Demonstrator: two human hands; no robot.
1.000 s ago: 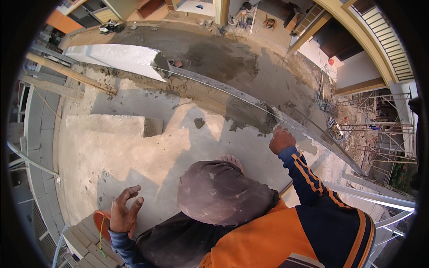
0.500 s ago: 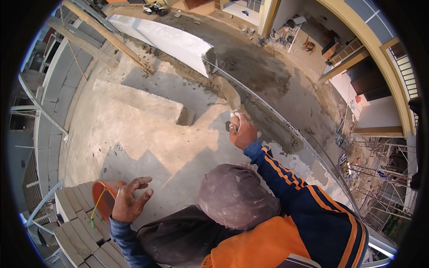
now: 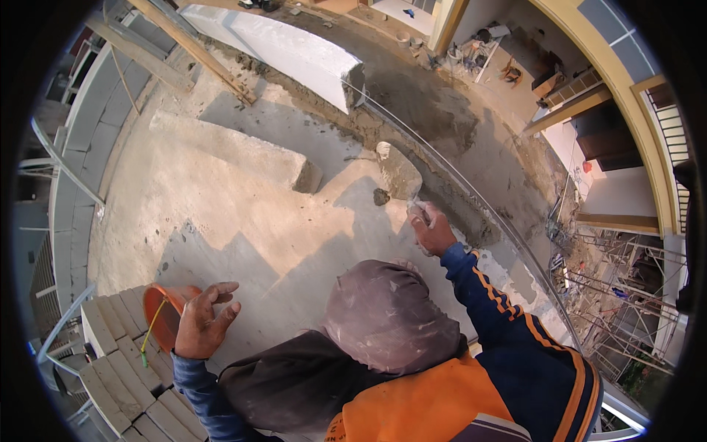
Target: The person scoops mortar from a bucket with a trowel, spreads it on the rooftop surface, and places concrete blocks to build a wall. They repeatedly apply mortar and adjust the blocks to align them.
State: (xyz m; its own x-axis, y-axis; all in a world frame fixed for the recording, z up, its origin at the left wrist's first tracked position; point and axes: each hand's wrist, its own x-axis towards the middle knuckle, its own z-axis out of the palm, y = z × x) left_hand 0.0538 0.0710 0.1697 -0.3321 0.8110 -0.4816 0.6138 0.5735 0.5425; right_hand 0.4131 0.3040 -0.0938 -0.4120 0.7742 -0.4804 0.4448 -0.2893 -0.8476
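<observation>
My right hand (image 3: 433,227) is closed around the handle of a trowel (image 3: 403,175). Its mortar-smeared blade is held over the slab, beside a strip of wet mortar (image 3: 460,202), with a pale dab at the far end. A dark mortar lump (image 3: 381,197) lies on the slab next to the blade. At the left my left hand (image 3: 205,322) is raised, fingers loosely curled and apart, with nothing in it. It hovers in front of an orange bucket (image 3: 153,309), partly covering the rim.
A white block row (image 3: 276,48) stands along the far edge, and a taut line (image 3: 471,202) runs from its end. One long block (image 3: 236,151) lies on the slab (image 3: 221,214). Grey blocks (image 3: 121,383) are stacked lower left. Wooden posts (image 3: 195,51) lean far left; the ground drops away at right.
My right hand has drawn back toward me and to the right, and the trowel blade now shows its broad face. My left hand has shifted slightly left.
</observation>
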